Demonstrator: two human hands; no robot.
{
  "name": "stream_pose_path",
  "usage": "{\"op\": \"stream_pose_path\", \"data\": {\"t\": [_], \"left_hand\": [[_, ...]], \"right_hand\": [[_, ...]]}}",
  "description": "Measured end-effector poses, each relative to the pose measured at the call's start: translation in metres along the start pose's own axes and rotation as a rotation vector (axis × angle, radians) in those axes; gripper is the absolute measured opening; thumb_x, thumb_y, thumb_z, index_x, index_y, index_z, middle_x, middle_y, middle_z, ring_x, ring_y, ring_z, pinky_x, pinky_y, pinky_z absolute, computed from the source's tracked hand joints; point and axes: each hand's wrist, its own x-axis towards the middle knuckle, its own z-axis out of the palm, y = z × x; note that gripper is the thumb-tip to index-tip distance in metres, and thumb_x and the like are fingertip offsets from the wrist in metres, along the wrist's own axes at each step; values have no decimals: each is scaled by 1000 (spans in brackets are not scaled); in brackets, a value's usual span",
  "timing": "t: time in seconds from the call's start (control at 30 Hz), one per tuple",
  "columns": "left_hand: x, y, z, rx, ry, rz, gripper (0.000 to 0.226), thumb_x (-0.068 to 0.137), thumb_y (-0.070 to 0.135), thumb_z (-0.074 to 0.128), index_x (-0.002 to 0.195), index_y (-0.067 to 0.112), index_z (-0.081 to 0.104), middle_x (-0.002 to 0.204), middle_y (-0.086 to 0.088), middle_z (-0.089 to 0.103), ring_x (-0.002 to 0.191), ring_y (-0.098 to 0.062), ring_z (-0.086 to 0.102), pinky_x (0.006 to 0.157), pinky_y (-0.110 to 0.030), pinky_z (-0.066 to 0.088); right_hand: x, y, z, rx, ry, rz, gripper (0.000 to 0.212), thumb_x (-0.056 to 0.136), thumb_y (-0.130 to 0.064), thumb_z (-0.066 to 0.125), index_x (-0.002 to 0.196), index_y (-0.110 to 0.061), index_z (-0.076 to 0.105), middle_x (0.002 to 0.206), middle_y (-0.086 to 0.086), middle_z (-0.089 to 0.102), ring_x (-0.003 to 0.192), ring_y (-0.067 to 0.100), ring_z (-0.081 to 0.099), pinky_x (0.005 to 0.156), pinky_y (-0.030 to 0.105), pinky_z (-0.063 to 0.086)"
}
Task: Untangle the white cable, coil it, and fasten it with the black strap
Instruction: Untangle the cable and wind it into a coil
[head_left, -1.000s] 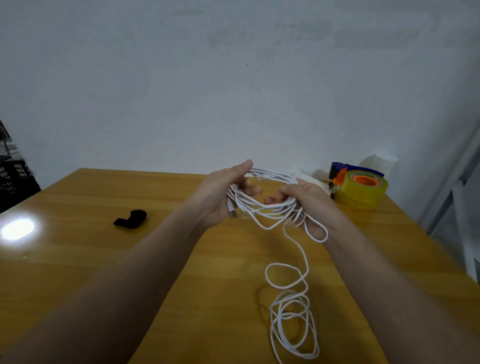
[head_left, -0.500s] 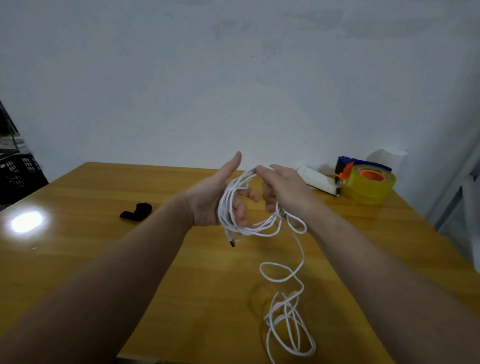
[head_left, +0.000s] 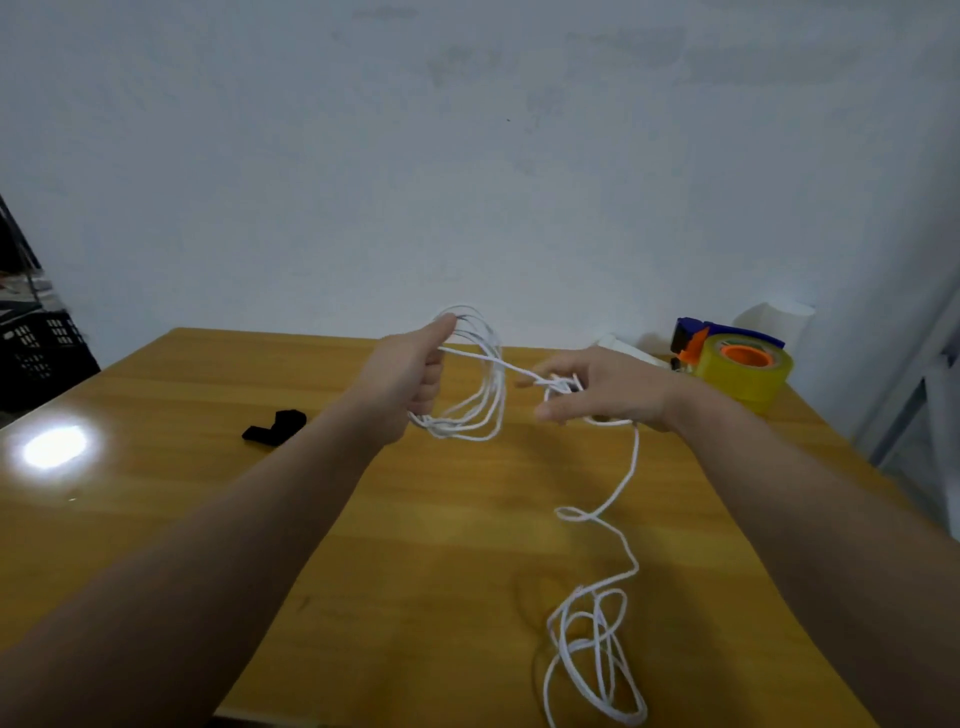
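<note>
My left hand grips a coil of several loops of the white cable above the wooden table. One strand runs right from the coil to my right hand, whose fingers curl loosely round it. From there the cable drops to the table and ends in a loose tangle near the front edge. The black strap lies on the table left of my left forearm, apart from both hands.
A yellow tape roll in a blue and orange dispenser stands at the back right, with a white box behind it and a white block beside it. A black crate sits off the table's left side. The wall is close behind.
My hands have moved apart: the right hand has pulled away to the right, drawing a strand out from the coil. The tangle on the table has stretched out.
</note>
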Motion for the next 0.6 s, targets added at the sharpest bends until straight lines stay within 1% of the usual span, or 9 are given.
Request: {"op": "stream_pose_path", "data": {"t": [0.07, 0.13, 0.2, 0.27, 0.3, 0.33, 0.4, 0.5, 0.6], "left_hand": [[2, -3, -6, 54, 81, 27, 46, 96, 37, 51, 58, 22, 29, 40, 11, 21, 34, -7, 15, 37, -17, 13], [3, -8, -7, 117, 111, 69, 48, 96, 36, 51, 56, 21, 31, 39, 11, 24, 35, -7, 18, 38, -17, 15], [0, -11, -4, 206, 79, 131, 50, 95, 41, 52, 53, 21, 32, 40, 10, 25, 38, -9, 19, 40, -19, 16], [-4, -14, 1, 368, -5, 174, 54, 91, 46, 56, 46, 21, 37, 41, 9, 29, 37, -8, 23, 41, -21, 19], [-7, -15, 4, 460, -42, 175, 56, 88, 46, 60, 43, 20, 42, 41, 11, 31, 36, -6, 26, 40, -21, 21], [-8, -17, 7, 531, -61, 172, 54, 87, 45, 63, 42, 20, 47, 40, 13, 32, 35, -3, 27, 39, -19, 22], [-7, -21, 10, 582, -22, 195, 48, 87, 44, 63, 47, 20, 50, 42, 12, 33, 35, -2, 27, 39, -18, 21], [2, -25, 4, 419, 109, 164, 48, 89, 48, 58, 56, 20, 38, 50, 4, 29, 37, -6, 24, 44, -24, 19], [11, -29, -4, 241, 173, 45, 50, 91, 47, 56, 56, 20, 34, 49, 3, 26, 35, -8, 21, 41, -20, 18]], "right_hand": [[2, 6, -3, 48, 159, -33, 19, 79, -24, 74, 98, -20, 71, 70, -7, 57, 61, 4, 50, 57, 20, 35], [4, 11, -1, 219, 261, -43, 9, 81, -20, 72, 83, -13, 68, 62, -4, 49, 53, 8, 40, 51, 21, 31], [7, 13, 2, 444, 316, -25, 22, 78, -28, 70, 82, -8, 60, 56, -3, 41, 47, 8, 31, 44, 21, 27], [10, 12, 3, 689, 394, -3, 41, 72, -38, 68, 95, -5, 60, 60, -1, 35, 46, 7, 27, 39, 19, 25], [11, 11, 3, 807, 434, -4, 41, 73, -39, 67, 97, -6, 61, 62, -1, 37, 47, 6, 31, 38, 18, 28], [12, 10, 3, 899, 464, -11, 34, 79, -37, 65, 96, -8, 63, 66, 0, 44, 51, 7, 38, 40, 18, 35], [15, 7, 3, 923, 516, 4, 21, 90, -30, 60, 91, -10, 64, 77, 2, 58, 66, 10, 56, 57, 23, 51], [18, 8, 6, 801, 736, 91, 29, 96, -33, 52, 82, -11, 64, 81, 1, 63, 77, 14, 58, 74, 28, 50], [18, 8, 8, 1102, 750, 22, 36, 99, -31, 44, 78, -7, 60, 79, 7, 65, 76, 18, 63, 76, 29, 52]]}}
